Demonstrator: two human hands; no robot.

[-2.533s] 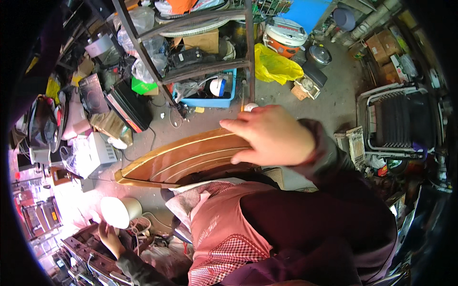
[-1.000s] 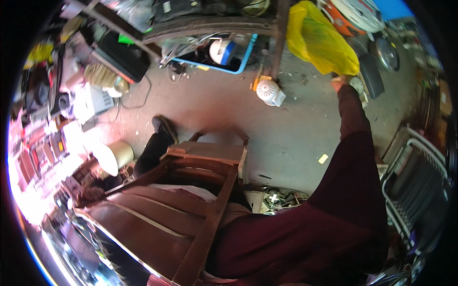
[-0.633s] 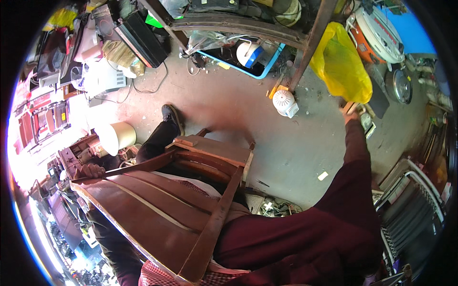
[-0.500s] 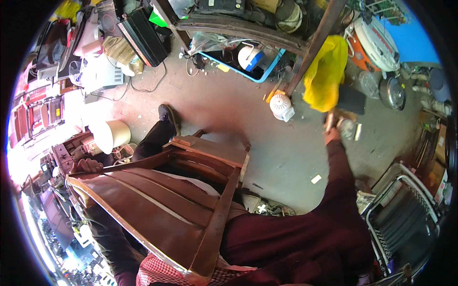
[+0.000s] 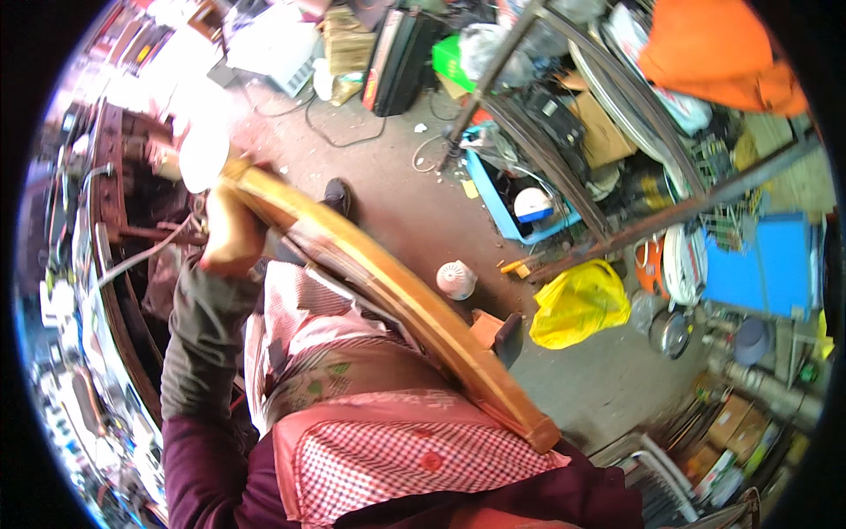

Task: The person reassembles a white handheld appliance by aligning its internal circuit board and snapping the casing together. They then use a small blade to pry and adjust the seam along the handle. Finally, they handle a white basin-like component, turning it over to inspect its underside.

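A brown wooden chair [image 5: 397,278] is tilted up in front of my body, its curved pale edge running from upper left to lower right. My left hand [image 5: 231,225] is closed around the chair's upper left end; the fingers are partly hidden and blurred. My right hand cannot be seen, and the chair and my clothing cover that side. Against the chair rests my red-and-white checked apron [image 5: 379,467]. Just beyond the chair's edge are a brown block-like piece [image 5: 486,329] and a dark piece [image 5: 508,340], whose kind I cannot make out.
On the floor ahead lie a white round-topped object [image 5: 456,280], a yellow plastic bag [image 5: 582,304] and a blue tray [image 5: 495,198] beneath a metal frame [image 5: 551,115]. A round metal lid [image 5: 671,333] is at right. A cluttered bench [image 5: 106,291] stands left.
The chair has turned from showing its slatted back to nearly edge-on. My left hand still holds it. My right hand, earlier stretched out by the yellow bag, has left view. The view has swung right.
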